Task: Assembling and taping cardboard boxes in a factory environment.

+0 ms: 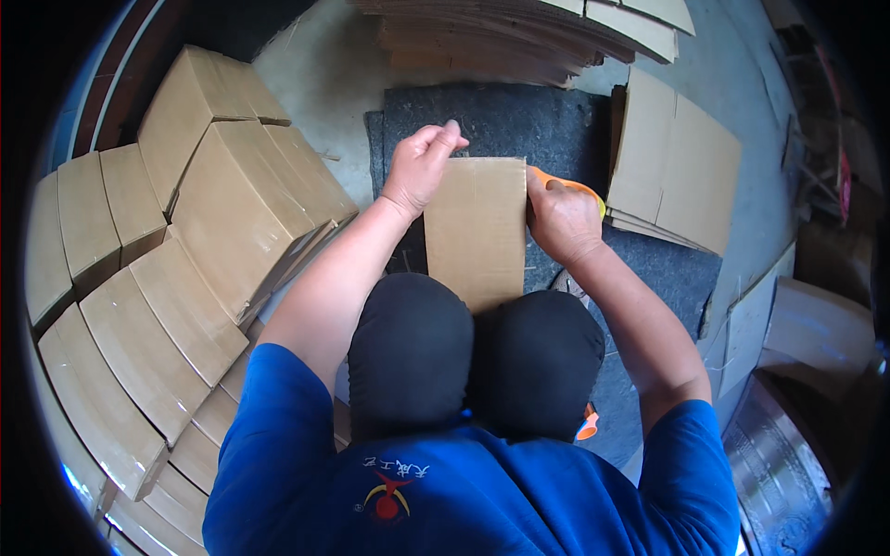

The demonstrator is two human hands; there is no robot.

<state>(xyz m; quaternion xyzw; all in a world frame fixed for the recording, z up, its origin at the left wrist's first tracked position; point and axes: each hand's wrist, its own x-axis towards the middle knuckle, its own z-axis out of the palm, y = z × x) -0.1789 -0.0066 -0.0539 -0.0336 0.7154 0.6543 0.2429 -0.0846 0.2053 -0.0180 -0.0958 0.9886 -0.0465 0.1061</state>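
Carton is lying before the knees, over the dark mat, its near end reaching the gap between them. The left hand is curling by the far left corner with its thumb raised; whether those fingers are pressing on the board, I cannot tell. The right hand is standing apart from it, at the far right edge, apparently gripping an orange tool whose kind and working end its knuckles are hiding.

The step in hand seems to be working that far edge. Doing it well is probably calling for the left hand to be steadying its corner firmly, the knees to be bracing the near end, and the tool to be following the edge squarely with even pressure. Fingertips should be staying out of its path. Flat sheets are resting just beside the right hand, so a wide elbow swing is risking a knock.
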